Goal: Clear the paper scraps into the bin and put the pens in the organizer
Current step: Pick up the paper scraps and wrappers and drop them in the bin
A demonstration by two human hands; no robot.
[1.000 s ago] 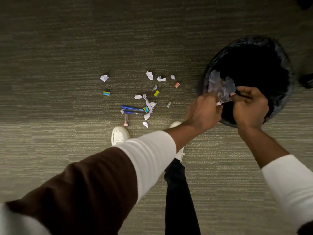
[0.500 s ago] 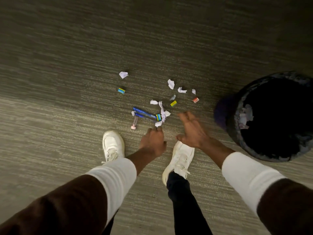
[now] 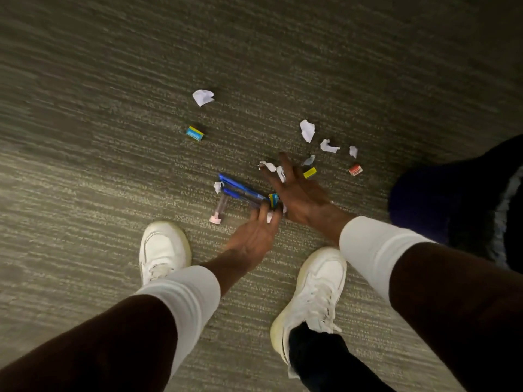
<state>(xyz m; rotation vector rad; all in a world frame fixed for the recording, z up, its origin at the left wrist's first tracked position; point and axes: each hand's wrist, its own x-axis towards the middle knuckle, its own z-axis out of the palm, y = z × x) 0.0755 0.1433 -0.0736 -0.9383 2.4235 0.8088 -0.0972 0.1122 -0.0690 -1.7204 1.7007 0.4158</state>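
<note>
Two blue pens (image 3: 240,190) lie side by side on the carpet, with a clear pen with a pink cap (image 3: 219,210) just left of them. White paper scraps lie scattered: one far left (image 3: 203,97), one larger (image 3: 307,131), and smaller ones (image 3: 329,146) to the right. My left hand (image 3: 254,236) reaches down to the pens' right end, fingertips at a small white scrap (image 3: 268,216). My right hand (image 3: 302,193) is spread flat over scraps (image 3: 280,174) beside it. The dark bin (image 3: 424,199) is at the right edge. No organizer is in view.
Small coloured blocks lie among the scraps: a blue-and-yellow one (image 3: 194,133), a yellow one (image 3: 309,172) and a red one (image 3: 355,170). My two white shoes (image 3: 162,250) (image 3: 314,292) stand just below the pile on grey striped carpet.
Both hands left the bin, where they let go of scraps, and came down to the pile on the floor. The view swung left and closer, so the bin now sits at the right edge.
</note>
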